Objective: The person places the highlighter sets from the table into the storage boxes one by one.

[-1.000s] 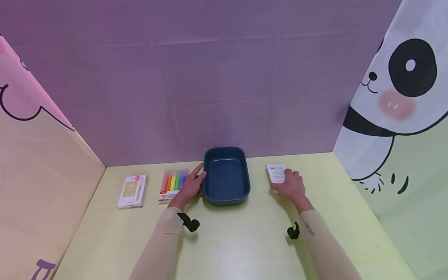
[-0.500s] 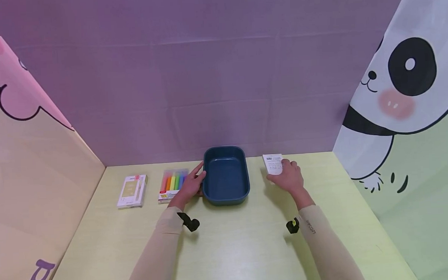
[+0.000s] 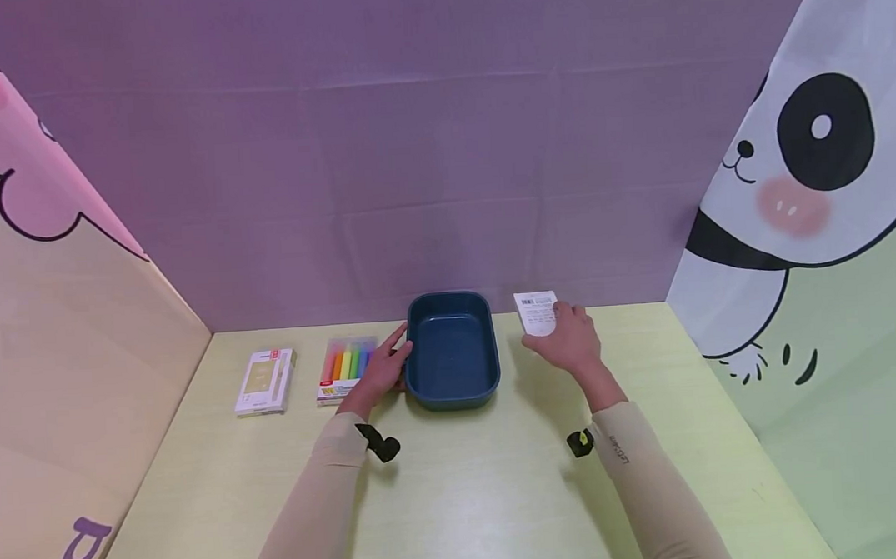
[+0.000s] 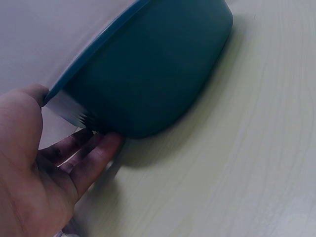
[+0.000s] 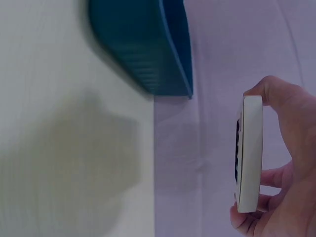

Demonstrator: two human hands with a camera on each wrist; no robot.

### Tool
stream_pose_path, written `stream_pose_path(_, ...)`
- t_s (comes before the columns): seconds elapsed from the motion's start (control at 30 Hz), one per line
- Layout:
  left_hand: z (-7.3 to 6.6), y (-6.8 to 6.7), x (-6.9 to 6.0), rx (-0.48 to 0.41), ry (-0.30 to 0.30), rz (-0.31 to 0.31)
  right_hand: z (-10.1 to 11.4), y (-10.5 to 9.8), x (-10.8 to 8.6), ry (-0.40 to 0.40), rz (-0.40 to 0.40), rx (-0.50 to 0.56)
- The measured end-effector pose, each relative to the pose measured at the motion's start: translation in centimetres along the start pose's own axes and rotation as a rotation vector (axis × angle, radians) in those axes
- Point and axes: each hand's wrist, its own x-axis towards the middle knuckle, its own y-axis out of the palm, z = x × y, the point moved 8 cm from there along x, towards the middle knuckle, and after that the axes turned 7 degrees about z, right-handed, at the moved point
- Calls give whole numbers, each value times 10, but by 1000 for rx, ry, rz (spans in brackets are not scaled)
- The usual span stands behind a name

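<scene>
A dark blue plastic bin (image 3: 452, 354) stands at the back middle of the table. My left hand (image 3: 382, 370) holds its left side; in the left wrist view the thumb is at the rim and the fingers lie against the outer wall (image 4: 148, 74). Right of the bin, my right hand (image 3: 573, 341) grips a small flat white box (image 3: 537, 313) with a barcode and printed text on the face toward me. The right wrist view shows this white box (image 5: 251, 153) edge-on between thumb and fingers, raised off the table.
A clear pack of coloured markers (image 3: 341, 369) lies left of the bin, partly behind my left hand. Farther left is a white-and-gold box (image 3: 265, 382). A purple cloth (image 3: 442, 146) hangs along the table's back edge, with printed panels at both sides.
My right hand has lifted the white box off the table and moved it up and leftward, toward the bin. The left hand and the bin have stayed in place.
</scene>
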Motion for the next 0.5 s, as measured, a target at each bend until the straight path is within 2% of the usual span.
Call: stream_pose_path(0.5,1,0,1,-15,2,-4,39,-6,-5,-62,-19,12)
